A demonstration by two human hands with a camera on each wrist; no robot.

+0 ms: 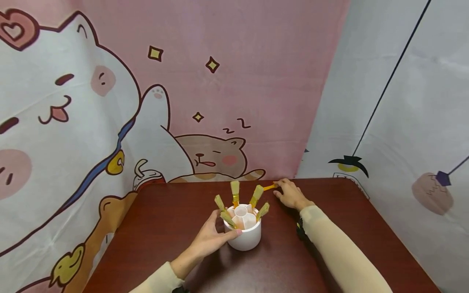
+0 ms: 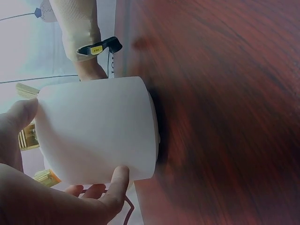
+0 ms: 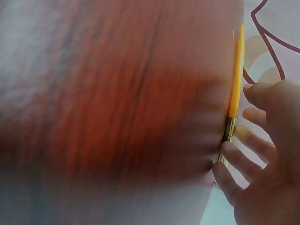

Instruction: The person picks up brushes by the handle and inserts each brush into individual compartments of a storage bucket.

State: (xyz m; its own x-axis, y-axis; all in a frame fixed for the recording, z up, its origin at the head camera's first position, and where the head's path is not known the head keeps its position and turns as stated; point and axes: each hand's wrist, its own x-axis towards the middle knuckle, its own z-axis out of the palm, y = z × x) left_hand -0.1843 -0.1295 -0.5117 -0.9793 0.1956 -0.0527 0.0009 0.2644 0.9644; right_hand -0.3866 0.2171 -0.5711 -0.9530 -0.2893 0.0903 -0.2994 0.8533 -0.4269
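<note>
A white round brush holder (image 1: 250, 241) with divided compartments stands on the table, and my left hand (image 1: 209, 241) grips its near left side. In the left wrist view, the thumb and fingers of that hand spread round the smooth wall of the holder (image 2: 98, 129). Several paintbrushes (image 1: 235, 189) lean outward in it, pale bristles up. Behind and right of the holder, my right hand (image 1: 291, 195) is at a yellow-handled paintbrush (image 1: 270, 187) lying on the table. In the right wrist view its loosely extended fingers are at the metal band of this paintbrush (image 3: 237, 79).
The dark red wooden table (image 1: 165, 228) ends at a cloth backdrop (image 1: 264, 81) with cartoon cats. A grey-white cloth (image 1: 395, 101) hangs on the right side. Cream sleeves cover both forearms, and a dark strap (image 2: 101, 48) is on the right wrist.
</note>
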